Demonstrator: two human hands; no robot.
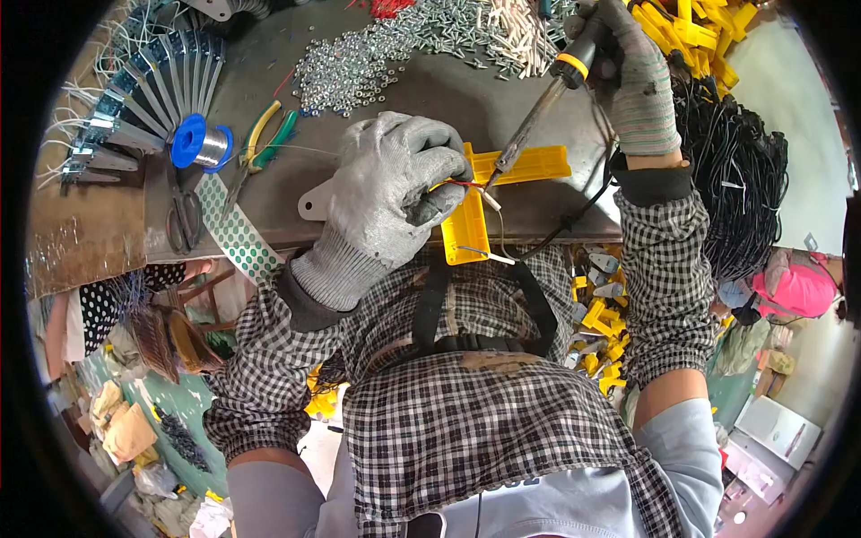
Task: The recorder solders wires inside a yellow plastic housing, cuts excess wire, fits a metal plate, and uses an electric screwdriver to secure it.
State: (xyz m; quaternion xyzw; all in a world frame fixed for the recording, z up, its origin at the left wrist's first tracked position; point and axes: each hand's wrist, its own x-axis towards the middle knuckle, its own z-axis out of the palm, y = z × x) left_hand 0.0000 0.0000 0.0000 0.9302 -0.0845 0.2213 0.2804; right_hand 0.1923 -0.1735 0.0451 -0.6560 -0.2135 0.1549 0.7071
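My left hand [390, 179], in a grey coated glove, is closed with its fingertips pinched round a thin red wire [463, 184]. The fingers rest over a cross-like yellow plastic part [538, 165], partly covering it. A pale wire with white ends [500, 258] hangs at the part's lower arm. From the upper right, my right hand [639, 85], in a grey striped glove, grips a soldering iron [540, 117] with a dark handle and yellow ring. The iron's tip points down at the wire beside my left fingertips; whether they touch I cannot tell.
Left on the bench are a blue solder spool [199, 143], pliers [264, 134], scissors [184, 220] and a green-dotted strip [231, 224]. Nuts [345, 72] and screws [448, 31] lie behind. Yellow parts [695, 36] and black cables [735, 179] sit at right.
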